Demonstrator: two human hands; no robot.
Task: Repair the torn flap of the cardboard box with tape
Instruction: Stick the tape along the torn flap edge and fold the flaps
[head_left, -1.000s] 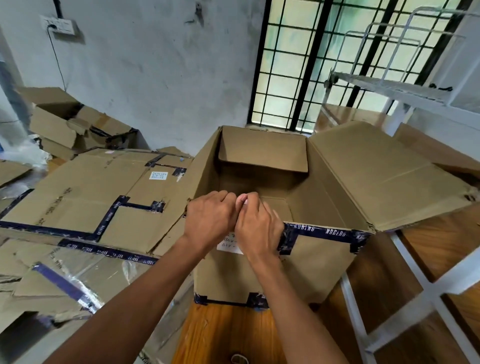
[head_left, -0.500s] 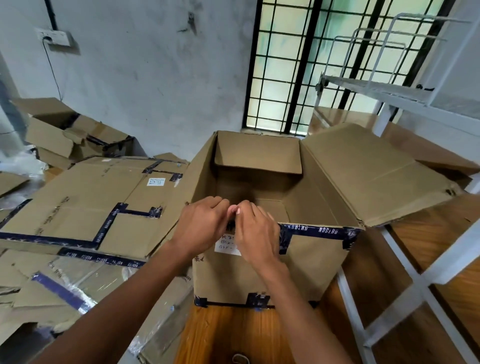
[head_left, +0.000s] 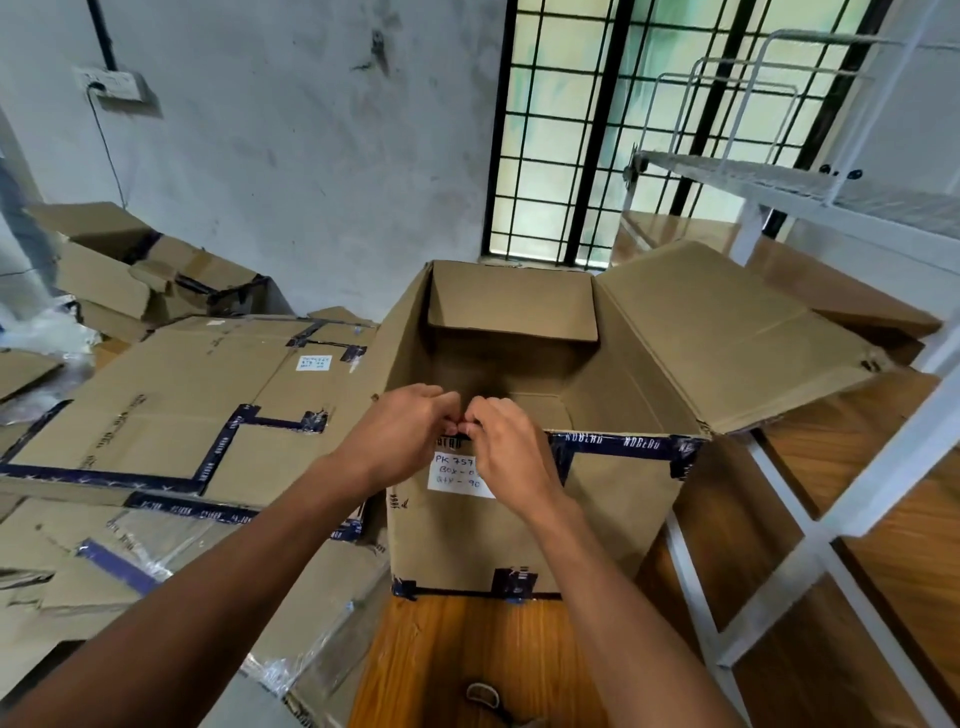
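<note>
While both hands pinch the blue tape on the near rim of the box, left hand and right hand touch, fingers shut together. Next, I think, press it flat.

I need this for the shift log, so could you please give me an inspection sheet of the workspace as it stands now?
Surface: wooden table, the box stands on it.
Job's things: open box, near rim bound with dark printed tape; white label on its front; no tape roll seen.
Clutter: flattened cartons at left, plastic wrap over some.
Grippers: left hand and right hand meet at the near rim, fingertips pinched together; what they pinch is hidden.
Cables: black cord hanging from a wall socket.
Surroundings: barred window, white rack, stained wall.
</note>
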